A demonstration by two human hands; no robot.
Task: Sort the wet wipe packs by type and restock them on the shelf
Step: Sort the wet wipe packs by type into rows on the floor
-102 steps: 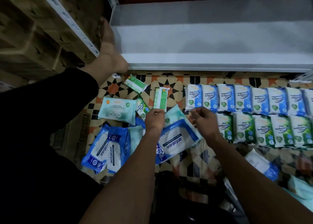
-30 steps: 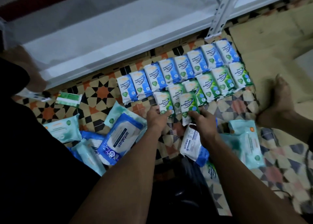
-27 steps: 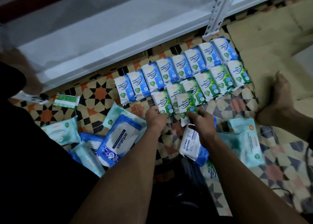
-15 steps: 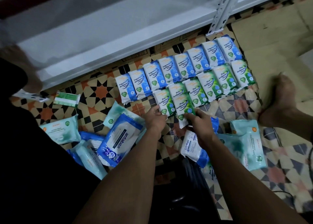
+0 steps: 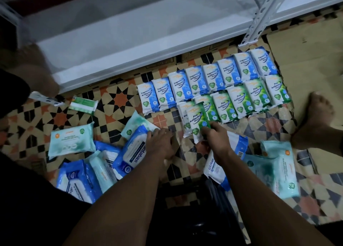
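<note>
since half a second ago the left hand (image 5: 163,143) has drawn back from the green row toward the big blue pack beside it, while the right hand (image 5: 216,140) now has its green pack tipped up over the row's near end.

largest first: the white shelf (image 5: 130,47) fills the top of the view, its board bare, so restocking has not begun. below it the patterned floor (image 5: 120,99) serves as a sorting area. large soft packs lie loose at both sides: blue antabax packs (image 5: 130,156) heaped at left, a teal pack (image 5: 71,141) beside them, more teal packs (image 5: 276,169) at right. these look unsorted.

smaller packs are already grouped, likely so each type can go onto the shelf as a batch: a blue fragrance-free row (image 5: 204,78) nearest the shelf, and a green pine row (image 5: 241,100) just in front of it, the packs touching edge to edge.

the pine pack (image 5: 197,121) in the right hand overlaps the row's left end; the fingers are clamped on its lower edge. the left hand rests palm down, fingers together and holding nothing, tips touching the antabax pack. a small green-and-white pack (image 5: 83,104) lies alone near the shelf.
</note>
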